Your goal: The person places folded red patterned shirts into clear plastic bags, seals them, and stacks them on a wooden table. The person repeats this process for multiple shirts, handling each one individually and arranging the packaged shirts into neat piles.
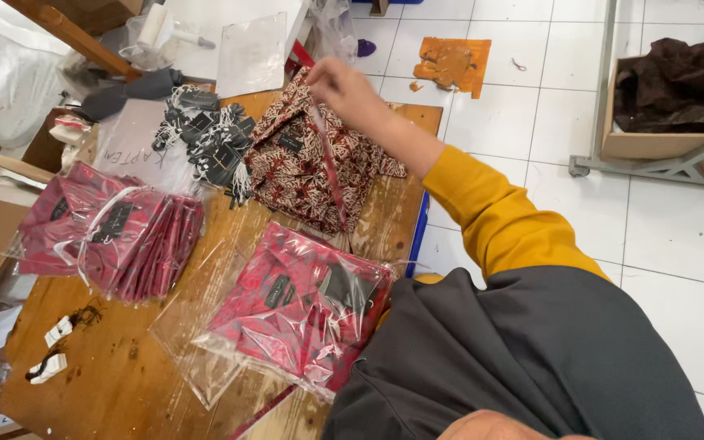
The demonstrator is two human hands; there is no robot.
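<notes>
While its fingers pinch together at the far edge of the wooden worktable (107, 358), the right hand (344, 85) holds up a thin strip of clear plastic film (329, 163), which hangs down slanting over the folded dark red and cream patterned shirt (303, 167) lying unbagged near the table's far side. The strip looks like the edge of a clear bag, though how it joins the shirt cannot be told. A mustard yellow sleeve (490, 212) runs back from the wrist toward the grey garment (523, 358) at the near right. The left hand is out of sight. Just left of the unbagged shirt lies a heap of dark hang tags with white strings (209, 138). Nearer the camera, a bright red patterned shirt sealed in a clear plastic bag (303, 305) rests at the table's near edge, and a stack of similar bagged red shirts (112, 236) sits to the left. Two small white paper scraps (52, 350) lie on the bare wood.
</notes>
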